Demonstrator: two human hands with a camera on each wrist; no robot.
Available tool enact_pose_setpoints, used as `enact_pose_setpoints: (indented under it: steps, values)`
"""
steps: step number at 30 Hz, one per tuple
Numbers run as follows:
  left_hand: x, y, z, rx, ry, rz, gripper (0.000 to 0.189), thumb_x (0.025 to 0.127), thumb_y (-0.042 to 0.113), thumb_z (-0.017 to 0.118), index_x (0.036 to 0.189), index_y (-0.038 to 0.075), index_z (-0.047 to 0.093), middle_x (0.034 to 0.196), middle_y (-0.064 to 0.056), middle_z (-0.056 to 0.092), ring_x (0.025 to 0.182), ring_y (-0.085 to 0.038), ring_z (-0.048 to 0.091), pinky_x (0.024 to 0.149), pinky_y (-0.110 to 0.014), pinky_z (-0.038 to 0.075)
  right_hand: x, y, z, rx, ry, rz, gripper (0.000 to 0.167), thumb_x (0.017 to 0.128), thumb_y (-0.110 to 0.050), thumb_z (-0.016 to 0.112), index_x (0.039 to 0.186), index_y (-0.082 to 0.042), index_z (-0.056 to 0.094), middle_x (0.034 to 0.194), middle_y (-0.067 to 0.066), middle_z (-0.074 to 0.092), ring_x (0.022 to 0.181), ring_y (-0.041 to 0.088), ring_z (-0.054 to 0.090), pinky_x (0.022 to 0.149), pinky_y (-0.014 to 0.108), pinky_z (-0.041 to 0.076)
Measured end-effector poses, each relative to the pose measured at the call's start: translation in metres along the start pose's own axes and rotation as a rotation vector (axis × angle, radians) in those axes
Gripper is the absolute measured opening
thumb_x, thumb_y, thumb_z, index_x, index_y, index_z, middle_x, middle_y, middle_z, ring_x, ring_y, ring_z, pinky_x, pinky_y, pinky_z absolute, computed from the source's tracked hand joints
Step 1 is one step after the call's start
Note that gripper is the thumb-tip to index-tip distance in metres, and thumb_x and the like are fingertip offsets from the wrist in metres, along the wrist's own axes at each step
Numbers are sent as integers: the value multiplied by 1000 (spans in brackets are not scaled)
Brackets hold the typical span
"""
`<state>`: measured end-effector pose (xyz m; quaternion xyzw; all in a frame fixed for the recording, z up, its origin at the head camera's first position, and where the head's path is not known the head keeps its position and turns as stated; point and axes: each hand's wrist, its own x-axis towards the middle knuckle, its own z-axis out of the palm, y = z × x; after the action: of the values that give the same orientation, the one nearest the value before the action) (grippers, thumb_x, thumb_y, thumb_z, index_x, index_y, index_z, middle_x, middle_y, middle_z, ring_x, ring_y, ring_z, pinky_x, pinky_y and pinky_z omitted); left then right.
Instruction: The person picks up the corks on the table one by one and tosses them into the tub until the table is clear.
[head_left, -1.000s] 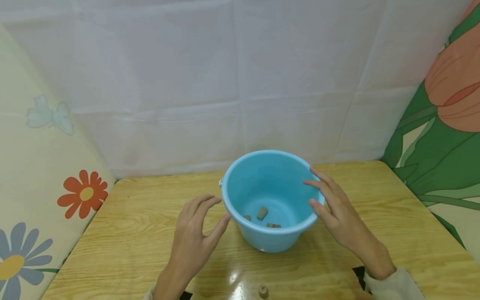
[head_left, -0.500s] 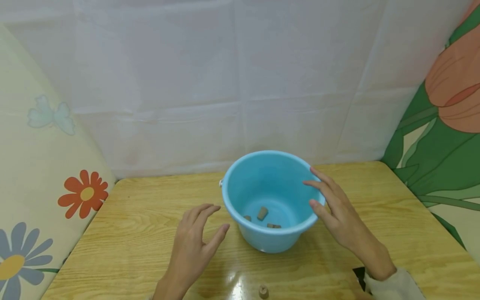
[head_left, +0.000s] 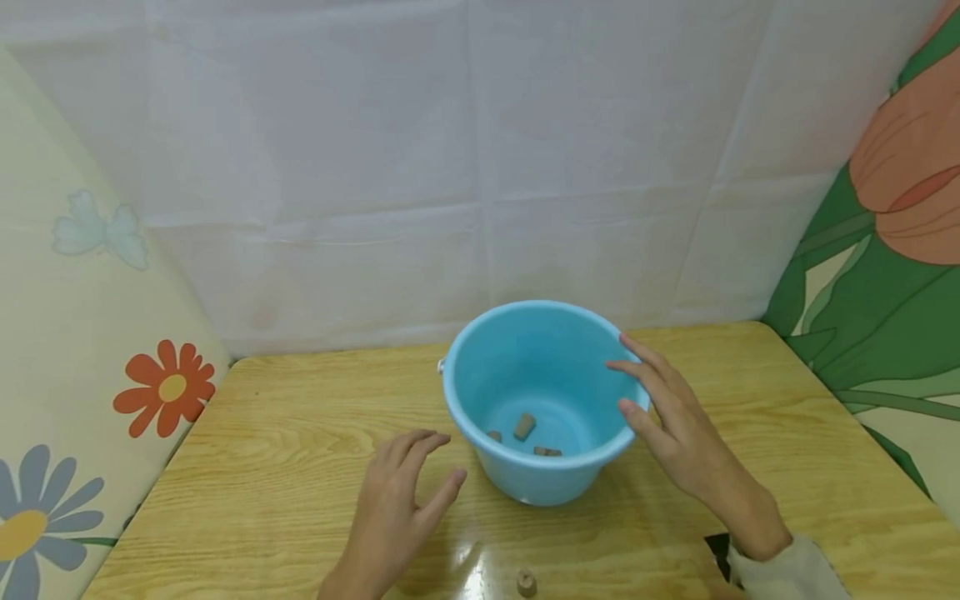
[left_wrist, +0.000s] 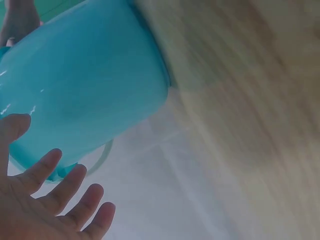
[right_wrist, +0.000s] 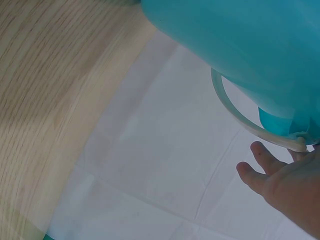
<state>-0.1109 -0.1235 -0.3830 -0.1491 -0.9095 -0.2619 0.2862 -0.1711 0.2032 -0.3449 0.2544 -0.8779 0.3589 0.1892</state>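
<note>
A light blue plastic bucket (head_left: 543, 479) stands upright on the wooden table (head_left: 285, 467). Several brown corks lie on its bottom, one cork (head_left: 525, 426) plainly visible near the middle. My right hand (head_left: 678, 429) holds the bucket's right rim, thumb and a finger reaching over the inside. In the right wrist view two fingertips (right_wrist: 252, 172) show outside the bucket, close to its pale handle (right_wrist: 240, 117). To the bucket's left, my left hand (head_left: 397, 500) is apart from the wall, its fingers spread and nothing in them. Another cork (head_left: 527, 582) stands on the table in front.
A white cloth (head_left: 360, 167) hangs behind the table's back edge. Flower-printed panels flank it, with a red flower (head_left: 172, 387) at left and a large tulip (head_left: 911, 175) at right.
My left hand has come away from the bucket's left rim and moved down towards me, fingers still spread. The right hand, the bucket and the corks stay where they were.
</note>
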Motion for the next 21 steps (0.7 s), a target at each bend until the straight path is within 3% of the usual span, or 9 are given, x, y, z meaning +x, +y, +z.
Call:
enact_pose_setpoints:
  steps: [9, 17, 21]
  values:
    - [-8, 0, 7, -11, -58, -42, 36, 83, 33, 80, 114, 16, 69, 117, -3, 68, 112, -20, 60, 91, -48, 53, 0, -1, 0, -5, 2, 5, 39, 98, -12, 53, 137, -11, 54, 162, 11, 28, 144, 43, 30, 101, 74, 32]
    - [-15, 0, 13, -1, -91, -5, 35, 82, 32, 80, 112, 17, 70, 114, 2, 68, 111, -16, 60, 89, -44, 54, 0, -1, 0, -4, 2, 13, 39, 98, -12, 53, 137, -10, 54, 163, 8, 28, 144, 43, 29, 101, 75, 30]
    - [-17, 2, 15, -5, -122, -16, 34, 83, 33, 79, 112, 18, 69, 114, 4, 68, 112, -15, 60, 90, -44, 54, 0, -1, 0, -3, 1, 15, 38, 98, -12, 53, 137, -11, 54, 163, 8, 28, 144, 43, 30, 101, 75, 30]
